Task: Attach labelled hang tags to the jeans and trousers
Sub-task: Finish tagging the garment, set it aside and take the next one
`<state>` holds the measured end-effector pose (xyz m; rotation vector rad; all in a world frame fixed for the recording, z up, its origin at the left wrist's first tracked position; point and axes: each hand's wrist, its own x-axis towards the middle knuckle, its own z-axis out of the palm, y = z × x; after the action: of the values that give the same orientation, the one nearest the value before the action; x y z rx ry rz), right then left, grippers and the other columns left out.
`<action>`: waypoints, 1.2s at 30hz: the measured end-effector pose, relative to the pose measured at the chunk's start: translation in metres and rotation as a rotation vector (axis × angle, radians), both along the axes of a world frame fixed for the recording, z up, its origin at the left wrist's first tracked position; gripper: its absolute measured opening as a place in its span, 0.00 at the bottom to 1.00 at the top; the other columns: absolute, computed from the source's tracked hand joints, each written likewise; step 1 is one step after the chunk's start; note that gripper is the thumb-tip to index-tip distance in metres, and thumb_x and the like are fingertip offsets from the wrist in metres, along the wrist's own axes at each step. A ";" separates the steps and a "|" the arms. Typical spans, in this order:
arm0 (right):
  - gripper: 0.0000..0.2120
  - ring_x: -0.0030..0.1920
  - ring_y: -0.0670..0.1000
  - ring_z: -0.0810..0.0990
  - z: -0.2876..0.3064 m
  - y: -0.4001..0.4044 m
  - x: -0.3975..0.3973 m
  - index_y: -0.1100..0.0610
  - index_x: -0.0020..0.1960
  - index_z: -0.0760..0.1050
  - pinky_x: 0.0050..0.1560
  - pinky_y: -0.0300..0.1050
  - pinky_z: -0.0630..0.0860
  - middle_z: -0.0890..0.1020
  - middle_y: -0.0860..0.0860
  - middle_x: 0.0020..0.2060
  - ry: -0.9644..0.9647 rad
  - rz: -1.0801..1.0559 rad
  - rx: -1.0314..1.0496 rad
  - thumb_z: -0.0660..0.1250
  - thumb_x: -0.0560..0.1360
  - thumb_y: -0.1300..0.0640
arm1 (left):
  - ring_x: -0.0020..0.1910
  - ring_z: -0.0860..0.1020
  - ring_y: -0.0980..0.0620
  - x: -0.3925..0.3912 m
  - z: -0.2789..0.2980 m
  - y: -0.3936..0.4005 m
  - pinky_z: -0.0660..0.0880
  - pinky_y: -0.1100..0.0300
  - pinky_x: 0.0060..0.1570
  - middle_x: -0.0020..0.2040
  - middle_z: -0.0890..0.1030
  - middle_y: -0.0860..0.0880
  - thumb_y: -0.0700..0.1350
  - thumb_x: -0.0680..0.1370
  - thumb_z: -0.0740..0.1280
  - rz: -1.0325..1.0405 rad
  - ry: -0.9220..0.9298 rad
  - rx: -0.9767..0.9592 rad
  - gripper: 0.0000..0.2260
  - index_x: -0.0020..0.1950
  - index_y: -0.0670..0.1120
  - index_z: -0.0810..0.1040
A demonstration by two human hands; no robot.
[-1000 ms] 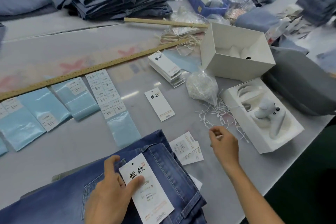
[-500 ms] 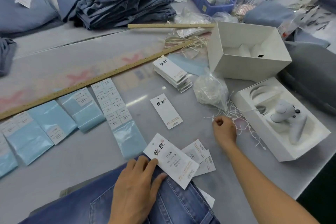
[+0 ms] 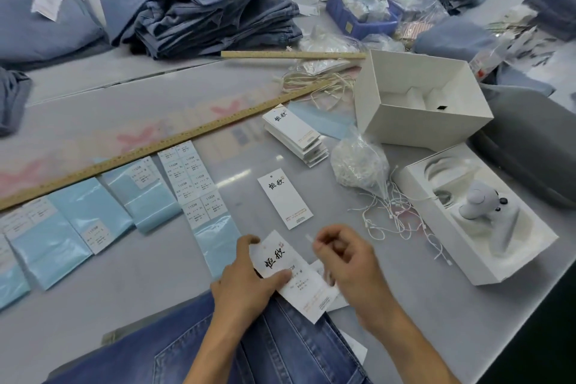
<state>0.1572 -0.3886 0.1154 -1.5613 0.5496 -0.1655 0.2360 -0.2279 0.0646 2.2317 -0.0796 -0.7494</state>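
Your left hand held the labelled hang tag just above the waistband end of the jeans at the near edge of the desk, fingers curled over the tag's upper left corner and the thumb pressed on its printed face. The tag's long axis ran from upper left to lower right, so its top end, where a hole would sit, pointed away from you and lay nearest that left hand; the hole itself was too small to make out. Your right hand sat just to the right of the tag, fingers curled in and pinching what looked like a thin white string loop between thumb and forefinger, though motion blur made the grip hard to read. That string end was close to the tag's upper right edge, so the threading, as I judge it, called for a short move to the left toward the tag's top. The bag of strings and the loose strings lay farther off to the right, a spare tag lay flat just beyond your hands, and the stack of tags sat beyond that. The jeans lay beneath your forearms, not yet tagged.
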 end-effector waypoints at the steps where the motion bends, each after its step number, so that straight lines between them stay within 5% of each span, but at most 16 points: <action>1: 0.08 0.26 0.47 0.66 0.004 0.011 0.000 0.50 0.44 0.79 0.26 0.38 0.65 0.71 0.48 0.28 0.016 0.061 0.038 0.71 0.78 0.61 | 0.47 0.81 0.56 0.001 0.001 0.000 0.72 0.53 0.55 0.46 0.83 0.60 0.55 0.70 0.78 0.038 0.015 -0.110 0.29 0.60 0.68 0.62; 4: 0.02 0.24 0.44 0.62 0.014 0.038 0.002 0.52 0.45 0.79 0.25 0.35 0.61 0.67 0.48 0.27 0.018 0.151 0.105 0.72 0.75 0.55 | 0.39 0.81 0.60 -0.003 0.005 0.001 0.77 0.67 0.40 0.43 0.84 0.56 0.38 0.73 0.74 0.129 -0.052 -0.386 0.29 0.62 0.69 0.73; 7: 0.04 0.23 0.44 0.60 0.017 0.049 0.001 0.54 0.47 0.79 0.23 0.35 0.60 0.66 0.48 0.27 -0.005 0.146 0.170 0.72 0.76 0.55 | 0.40 0.82 0.52 -0.003 0.006 0.006 0.79 0.55 0.42 0.41 0.86 0.53 0.31 0.74 0.68 0.199 -0.091 -0.506 0.20 0.47 0.56 0.86; 11: 0.04 0.24 0.45 0.60 0.017 0.046 -0.001 0.53 0.45 0.81 0.23 0.37 0.58 0.66 0.47 0.27 0.038 0.069 0.180 0.71 0.78 0.60 | 0.49 0.84 0.54 -0.011 0.015 0.026 0.78 0.61 0.48 0.46 0.87 0.53 0.33 0.78 0.69 0.168 -0.050 -0.625 0.15 0.46 0.52 0.88; 15: 0.06 0.27 0.46 0.60 0.016 0.039 -0.009 0.53 0.44 0.81 0.24 0.38 0.59 0.65 0.51 0.29 0.112 0.063 0.082 0.71 0.78 0.60 | 0.51 0.83 0.49 -0.020 0.016 0.048 0.80 0.56 0.52 0.50 0.87 0.51 0.44 0.75 0.74 0.061 0.024 -0.691 0.09 0.51 0.56 0.87; 22: 0.04 0.29 0.48 0.61 0.020 0.038 -0.028 0.54 0.43 0.81 0.24 0.38 0.61 0.65 0.56 0.32 0.130 0.063 0.035 0.71 0.77 0.60 | 0.47 0.83 0.54 -0.032 0.011 0.067 0.79 0.58 0.50 0.45 0.86 0.55 0.51 0.73 0.75 0.082 -0.057 -0.641 0.03 0.45 0.57 0.87; 26: 0.05 0.29 0.48 0.64 0.018 0.043 -0.034 0.52 0.44 0.81 0.25 0.39 0.66 0.67 0.56 0.32 0.130 0.113 -0.002 0.71 0.78 0.59 | 0.50 0.81 0.60 -0.038 0.008 0.066 0.75 0.68 0.48 0.49 0.84 0.61 0.49 0.71 0.80 -0.033 -0.075 -0.543 0.10 0.49 0.58 0.86; 31: 0.05 0.26 0.45 0.68 0.015 0.051 -0.040 0.51 0.45 0.82 0.25 0.39 0.70 0.71 0.49 0.28 0.127 0.137 -0.035 0.71 0.78 0.59 | 0.49 0.78 0.58 -0.050 0.009 0.049 0.76 0.54 0.51 0.46 0.81 0.59 0.52 0.75 0.75 -0.177 -0.242 -0.319 0.03 0.46 0.57 0.83; 36: 0.04 0.27 0.51 0.72 0.029 0.053 -0.055 0.52 0.49 0.83 0.28 0.41 0.74 0.74 0.55 0.30 0.088 0.088 0.026 0.72 0.75 0.56 | 0.45 0.80 0.57 -0.055 0.006 0.062 0.75 0.62 0.47 0.42 0.82 0.60 0.48 0.75 0.76 -0.093 -0.233 -0.416 0.04 0.43 0.56 0.84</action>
<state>0.1021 -0.3359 0.1448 -1.5704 0.5486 -0.0222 0.1812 -0.1664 0.0702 1.9127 -0.4178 -0.4662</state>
